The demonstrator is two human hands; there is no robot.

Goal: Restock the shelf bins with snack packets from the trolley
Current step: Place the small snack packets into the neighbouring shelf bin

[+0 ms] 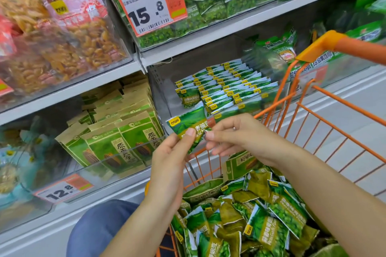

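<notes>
Far to the left of our hands sat clear plastic shelf bins of brown snack sticks (62, 48), and below them, just left of our left hand, a clear bin of kraft-and-green paper seed packs (117, 131) with a 12.8 price tag (62, 191) under it.

Our left hand (169, 165) was raised with its thumb pinching the lower edge of a small green foil pea packet (188, 124), fingers curled behind it. Our right hand (236, 135), touching that same packet from the other side, had its fingers bent toward the packet's right edge; we judged it was helping to steady or square the packet, though we could not tell how firmly it gripped.

Just above and beyond both hands lay the clear bin of upright green pea packets (225, 87), ranked in rows, with a gap at its near front. We judged the step in hand was seating this packet in that bin; the next move called for carrying it forward over the bin's front lip and standing it in line with the front row.

Below and right of our right hand, the orange wire trolley (325, 119) held a loose heap of green pea packets (261, 219) waiting to be shelved.
</notes>
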